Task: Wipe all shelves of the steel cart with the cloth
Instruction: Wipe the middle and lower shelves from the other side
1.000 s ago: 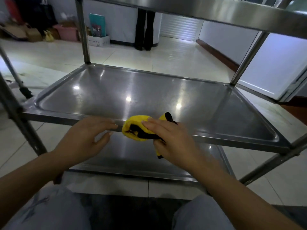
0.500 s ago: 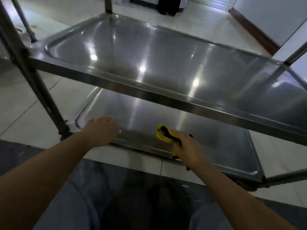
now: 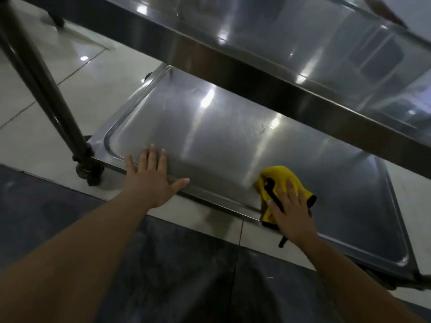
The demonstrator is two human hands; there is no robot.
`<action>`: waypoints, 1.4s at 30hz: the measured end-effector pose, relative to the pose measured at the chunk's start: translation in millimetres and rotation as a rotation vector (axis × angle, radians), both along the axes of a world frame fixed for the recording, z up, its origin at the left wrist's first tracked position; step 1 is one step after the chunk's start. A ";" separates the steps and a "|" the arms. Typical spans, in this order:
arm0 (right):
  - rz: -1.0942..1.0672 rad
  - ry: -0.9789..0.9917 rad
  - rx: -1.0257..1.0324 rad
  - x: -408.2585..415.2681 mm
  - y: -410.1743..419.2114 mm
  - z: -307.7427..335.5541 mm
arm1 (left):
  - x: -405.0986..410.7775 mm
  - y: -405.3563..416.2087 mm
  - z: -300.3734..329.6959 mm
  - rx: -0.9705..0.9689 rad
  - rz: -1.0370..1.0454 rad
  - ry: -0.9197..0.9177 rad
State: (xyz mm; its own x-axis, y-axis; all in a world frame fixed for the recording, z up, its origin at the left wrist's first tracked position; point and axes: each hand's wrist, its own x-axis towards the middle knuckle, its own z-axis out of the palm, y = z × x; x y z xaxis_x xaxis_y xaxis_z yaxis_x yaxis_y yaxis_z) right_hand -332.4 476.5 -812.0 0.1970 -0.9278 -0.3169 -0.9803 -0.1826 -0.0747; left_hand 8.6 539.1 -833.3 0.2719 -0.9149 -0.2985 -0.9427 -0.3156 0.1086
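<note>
Both hands now reach farther onto the bottom shelf (image 3: pixel 210 136), with pale floor tiles (image 3: pixel 46 108) at left. The right hand (image 3: pixel 290 210) presses flat on the crumpled yellow, black-trimmed cloth (image 3: pixel 277 180) at lower right; the left hand (image 3: pixel 151 180) lies spread on the rim.

Steel cart (image 3: pixel 256 85): stainless, dark upright post at left. Bottom shelf (image 3: pixel 210 141) is a shallow tray with raised rim and rounded corners, glossy with light glare. Cloth (image 3: pixel 276 180): yellow with black trim, bunched, lying on the bottom shelf against its near rim, right of centre.
</note>
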 end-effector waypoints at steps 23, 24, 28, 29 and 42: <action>-0.318 -0.131 -0.173 108.3 -1.6 -21.0 | 51.5 11.5 3.3 0.008 0.114 0.049; -0.397 -0.149 -0.169 127.0 -2.4 -21.5 | 50.8 10.9 4.6 0.019 0.118 0.050; -0.317 -0.137 -0.212 174.5 2.1 -27.1 | 48.5 7.6 11.6 0.060 0.101 -0.020; -0.248 -0.128 -0.246 177.6 7.9 -29.0 | 48.9 6.1 14.0 0.060 0.082 -0.050; 0.659 -0.119 -0.303 67.3 -44.8 -17.4 | 43.2 -4.2 12.7 0.044 0.032 0.095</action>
State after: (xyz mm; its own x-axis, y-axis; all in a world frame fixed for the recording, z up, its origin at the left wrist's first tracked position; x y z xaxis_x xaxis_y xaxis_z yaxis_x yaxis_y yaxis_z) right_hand -265.1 431.7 -829.4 0.7611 -0.6486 -0.0073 -0.6485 -0.7607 -0.0268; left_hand 51.8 535.0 -820.7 0.2691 -0.8918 -0.3637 -0.9181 -0.3516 0.1829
